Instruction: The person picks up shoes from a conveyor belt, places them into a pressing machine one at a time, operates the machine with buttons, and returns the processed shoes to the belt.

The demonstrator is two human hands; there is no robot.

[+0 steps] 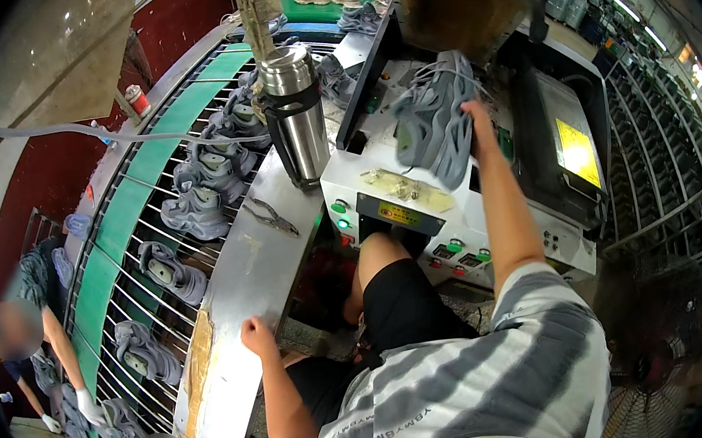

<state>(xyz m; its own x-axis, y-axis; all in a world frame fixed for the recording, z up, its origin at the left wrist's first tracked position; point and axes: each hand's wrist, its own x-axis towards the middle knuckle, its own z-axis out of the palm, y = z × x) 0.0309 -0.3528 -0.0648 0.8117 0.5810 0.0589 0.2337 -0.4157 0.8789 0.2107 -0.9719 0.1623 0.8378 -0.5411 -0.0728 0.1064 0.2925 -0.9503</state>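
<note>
My right hand is closed on the edge of a grey sneaker above the white machine's top. The sneaker tilts on its side, with loose laces at its far end; it is slightly blurred, and I cannot tell whether a second one lies against it. Down by the near edge of the metal bench, my left hand is curled into a loose fist with nothing visible in it. A pair of pliers lies on the bench, beyond that hand. Behind the pliers stands a steel flask with a black handle.
Several grey sneakers rest on a rod conveyor with a green strip at left. A co-worker's gloved hand touches shoes there. The white machine has buttons in front and a raised lid. At lower right stands a fan.
</note>
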